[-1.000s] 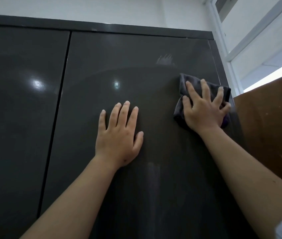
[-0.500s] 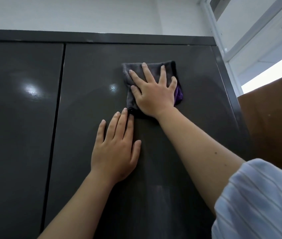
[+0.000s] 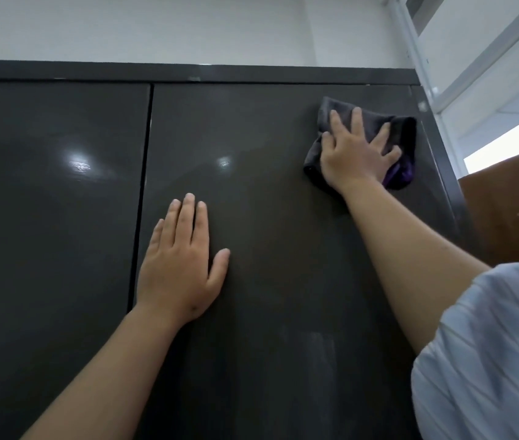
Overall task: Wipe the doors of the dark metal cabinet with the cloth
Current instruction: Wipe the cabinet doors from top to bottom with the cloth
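**Near the top right corner of the right door, a flat hand on the cloth**

At the top right of the right door [image 3: 283, 249], I see my right hand [image 3: 355, 154] pressing flat on the dark cloth [image 3: 405, 134], fingers straight and spread. The cloth is folded and shows a bit of purple at its lower edge. My left hand [image 3: 182, 265] lies flat and bare on the same door, lower down, just beside the gap to the left door [image 3: 52, 217]. Shiny light spots sit on both doors of the cabinet [image 3: 252, 73]. A brown board [image 3: 512, 211] stands to the right.

the dark cabinet [image 3: 252, 74] carries a folded dark cloth [image 3: 405, 134] flat on its right door [image 3: 283, 217].
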